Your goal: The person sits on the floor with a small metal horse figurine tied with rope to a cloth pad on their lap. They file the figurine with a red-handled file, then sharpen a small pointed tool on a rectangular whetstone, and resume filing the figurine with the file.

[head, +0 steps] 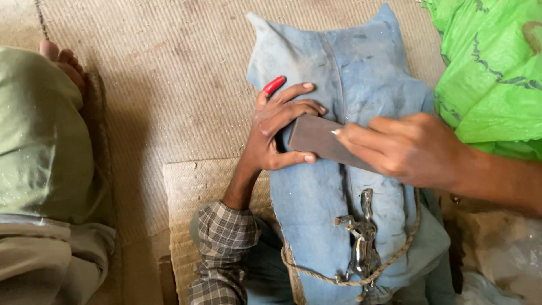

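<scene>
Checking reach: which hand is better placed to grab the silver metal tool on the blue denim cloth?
Probably the right hand: nearer the silver metal tool; the left hand holds a red-handled item.

**Around my lap**

A woven straw mat (169,85) covers the floor in front of me, with a second, paler mat piece (195,192) lying on it near my knee. At the mat's left edge I see another person's bare toes (62,62) and their green garment (39,135), with grey cloth (45,254) below it. A bright green plastic sack (491,73) fills the top right corner. A frayed rope (395,260) loops near the bottom, around a shiny metal clamp tool (361,248).
</scene>
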The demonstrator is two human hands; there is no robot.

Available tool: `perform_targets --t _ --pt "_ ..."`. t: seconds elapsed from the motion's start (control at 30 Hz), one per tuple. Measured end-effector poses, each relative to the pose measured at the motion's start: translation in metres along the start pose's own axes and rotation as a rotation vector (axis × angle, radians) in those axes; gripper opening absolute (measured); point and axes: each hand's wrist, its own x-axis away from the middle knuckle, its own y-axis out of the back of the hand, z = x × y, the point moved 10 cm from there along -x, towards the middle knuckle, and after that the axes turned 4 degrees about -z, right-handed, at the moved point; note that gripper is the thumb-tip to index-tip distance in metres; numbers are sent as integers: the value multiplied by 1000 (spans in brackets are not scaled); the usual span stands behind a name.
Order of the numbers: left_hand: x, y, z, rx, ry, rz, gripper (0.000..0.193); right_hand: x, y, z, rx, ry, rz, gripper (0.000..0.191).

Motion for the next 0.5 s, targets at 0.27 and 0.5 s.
perform_targets --t 0.27,0.5 --pt "-1 -2 -4 15 0 8 65 25 43 16 -62 -165 53 50" --pt "-3 1 -3 9 -8 17 63 -11 18 2 -71 -29 31 44"
